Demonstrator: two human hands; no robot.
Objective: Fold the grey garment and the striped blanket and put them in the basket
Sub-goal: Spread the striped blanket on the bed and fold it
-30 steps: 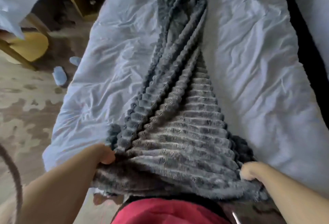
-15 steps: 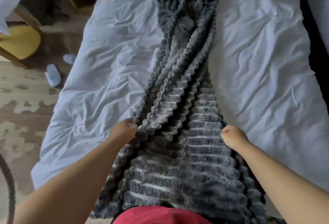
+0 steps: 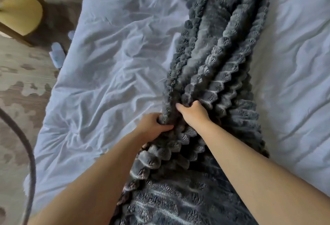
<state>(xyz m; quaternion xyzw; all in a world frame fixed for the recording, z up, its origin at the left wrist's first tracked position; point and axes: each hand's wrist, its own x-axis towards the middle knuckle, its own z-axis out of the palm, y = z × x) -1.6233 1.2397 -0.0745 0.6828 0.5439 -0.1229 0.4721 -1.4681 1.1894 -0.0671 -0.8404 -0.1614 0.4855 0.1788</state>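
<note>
striped blanket (image 3: 219,67) lying lengthwise along the bed (image 3: 114,60), right of its middle | left hand (image 3: 151,126) and right hand (image 3: 192,114) sitting side by side on the blanket's left edge | slippers (image 3: 58,56) lying on the floor (image 3: 17,85) left of the bed | chair (image 3: 19,13) standing behind them

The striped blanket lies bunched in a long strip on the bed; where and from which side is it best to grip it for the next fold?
Probably the far end of the striped blanket, reached from the near side along its length: it runs straight away over the white sheet.
</note>
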